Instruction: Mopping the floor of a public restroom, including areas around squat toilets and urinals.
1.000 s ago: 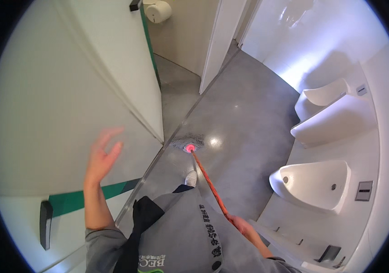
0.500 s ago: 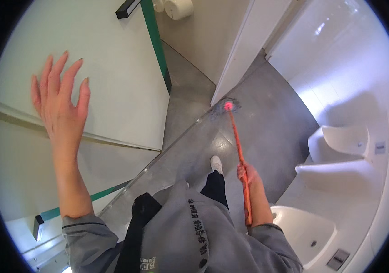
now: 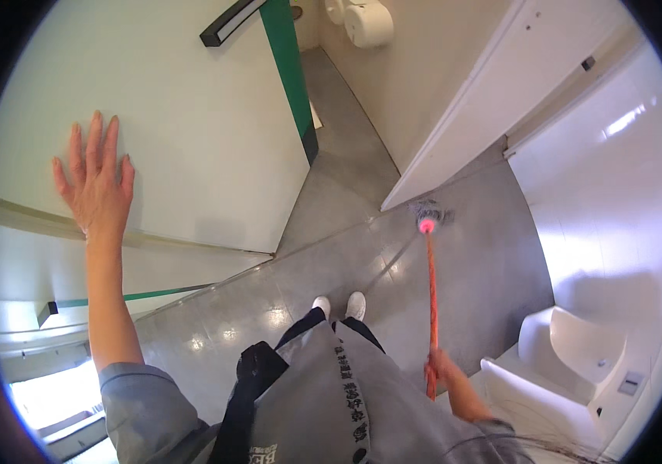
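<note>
Fingers spread, my left hand [image 3: 97, 189] lies open and flat against a white door [image 3: 199, 147] with a green edge strip. My right hand [image 3: 442, 369] is closed round the lower end of a mop's orange handle [image 3: 432, 294]. From there the handle runs away from me to a pink joint and a grey, stringy mop head [image 3: 426, 210]. The mop head rests on the grey floor, close to the bottom corner of a white partition [image 3: 462, 116].
Cubicle floor [image 3: 339, 147] shows between door and partition, with a white paper dispenser [image 3: 370, 23] on the wall beyond. A black handle [image 3: 226, 19] juts from the door. White urinals [image 3: 586, 344] line the right wall. My white shoes [image 3: 355, 305] stand on the floor.
My left hand, more curled before, now lies flatter on the door. The mop head has shifted right and nearer to me, and my right hand has moved lower in view. Both shoes now show.
</note>
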Demonstrator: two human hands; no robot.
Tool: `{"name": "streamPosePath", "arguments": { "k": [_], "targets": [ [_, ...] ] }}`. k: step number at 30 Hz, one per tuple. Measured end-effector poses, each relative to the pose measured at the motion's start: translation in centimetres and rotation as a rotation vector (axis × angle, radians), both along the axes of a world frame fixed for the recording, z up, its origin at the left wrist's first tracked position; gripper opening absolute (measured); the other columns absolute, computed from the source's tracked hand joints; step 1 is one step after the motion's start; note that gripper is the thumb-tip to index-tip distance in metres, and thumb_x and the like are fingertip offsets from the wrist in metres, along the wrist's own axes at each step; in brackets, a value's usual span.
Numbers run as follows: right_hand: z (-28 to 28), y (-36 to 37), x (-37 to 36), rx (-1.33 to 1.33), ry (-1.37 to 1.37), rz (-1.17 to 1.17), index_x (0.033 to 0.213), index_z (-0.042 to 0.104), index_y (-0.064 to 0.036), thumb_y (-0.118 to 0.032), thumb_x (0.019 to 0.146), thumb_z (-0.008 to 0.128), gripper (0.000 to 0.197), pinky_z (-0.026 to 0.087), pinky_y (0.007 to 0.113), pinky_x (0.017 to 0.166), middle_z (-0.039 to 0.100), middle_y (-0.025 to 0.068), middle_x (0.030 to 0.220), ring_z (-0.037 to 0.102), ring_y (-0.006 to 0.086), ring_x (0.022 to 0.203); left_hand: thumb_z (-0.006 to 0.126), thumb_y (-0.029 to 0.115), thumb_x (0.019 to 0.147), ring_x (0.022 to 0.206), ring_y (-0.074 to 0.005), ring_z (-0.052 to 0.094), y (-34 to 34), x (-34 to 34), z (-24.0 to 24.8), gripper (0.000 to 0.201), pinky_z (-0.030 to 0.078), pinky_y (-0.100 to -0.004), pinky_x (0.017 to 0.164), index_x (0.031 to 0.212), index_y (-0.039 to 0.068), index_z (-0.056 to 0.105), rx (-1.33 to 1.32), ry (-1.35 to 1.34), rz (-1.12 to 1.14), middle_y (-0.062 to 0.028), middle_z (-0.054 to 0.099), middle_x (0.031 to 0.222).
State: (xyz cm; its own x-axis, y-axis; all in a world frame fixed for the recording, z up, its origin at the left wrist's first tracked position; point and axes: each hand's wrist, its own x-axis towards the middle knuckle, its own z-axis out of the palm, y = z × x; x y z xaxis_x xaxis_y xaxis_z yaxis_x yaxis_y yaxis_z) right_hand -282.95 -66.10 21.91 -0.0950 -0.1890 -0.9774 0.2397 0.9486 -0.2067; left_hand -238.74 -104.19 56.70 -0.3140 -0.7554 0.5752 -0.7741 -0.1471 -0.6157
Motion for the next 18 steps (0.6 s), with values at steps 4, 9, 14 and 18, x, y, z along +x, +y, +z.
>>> {"name": "streamPosePath", "arguments": {
  "k": [4, 9, 14, 18],
  "targets": [
    [5.2, 3.7, -0.2, 0.106, -0.392, -0.226, 0.073, 0.041, -0.0084, -0.036, 0.086, 0.039, 0.031, 0.041, 0.031, 0.042, 0.041, 0.0025, 0.053, 0.043, 0.0159, 0.044, 0.055, 0.026, 0.076, 0.126, -0.0139, 0.021, -0.1, -0.3, 0.1, 0.054, 0.008, -0.0408, 0.102, 0.126, 0.026, 0.037, 0.021, 0.031, 0.056, 0.0097, 0.027, 0.135],
    [4.6, 3.3, -1.1, 0.156, -0.477, -0.088, 0.073, 0.042, -0.0085, -0.039, 0.085, 0.043, 0.033, 0.04, 0.029, 0.042, 0.043, 0.0025, 0.056, 0.041, 0.0151, 0.042, 0.056, 0.025, 0.074, 0.127, -0.0159, 0.019, -0.1, -0.6, 0.2, 0.055, 0.008, -0.0412, 0.103, 0.125, 0.022, 0.038, 0.057, 0.081, 0.114, 0.006, 0.026, 0.136],
    [-2.9, -1.5, -2.4, 0.171, -0.592, -0.161, 0.069, 0.042, -0.0101, -0.031, 0.08, 0.056, 0.028, 0.034, 0.021, 0.038, 0.043, -0.001, 0.053, 0.038, 0.0089, 0.039, 0.059, 0.022, 0.071, 0.128, -0.0175, 0.018, -0.3, -1.0, 1.2, 0.048, 0.009, -0.0421, 0.103, 0.116, 0.015, 0.048, 0.135, 0.119, 0.136, 0.0002, 0.027, 0.135],
    [0.6, -4.0, -2.6, 0.048, -0.523, 0.065, 0.068, 0.04, -0.0108, -0.019, 0.076, 0.059, 0.022, 0.032, 0.021, 0.036, 0.043, -0.0023, 0.053, 0.038, 0.0069, 0.04, 0.06, 0.022, 0.07, 0.126, -0.0187, 0.021, -0.3, 0.2, 2.2, 0.041, 0.014, -0.0397, 0.103, 0.109, 0.012, 0.053, 0.169, 0.099, 0.172, -0.003, 0.033, 0.131]
  ]
}}
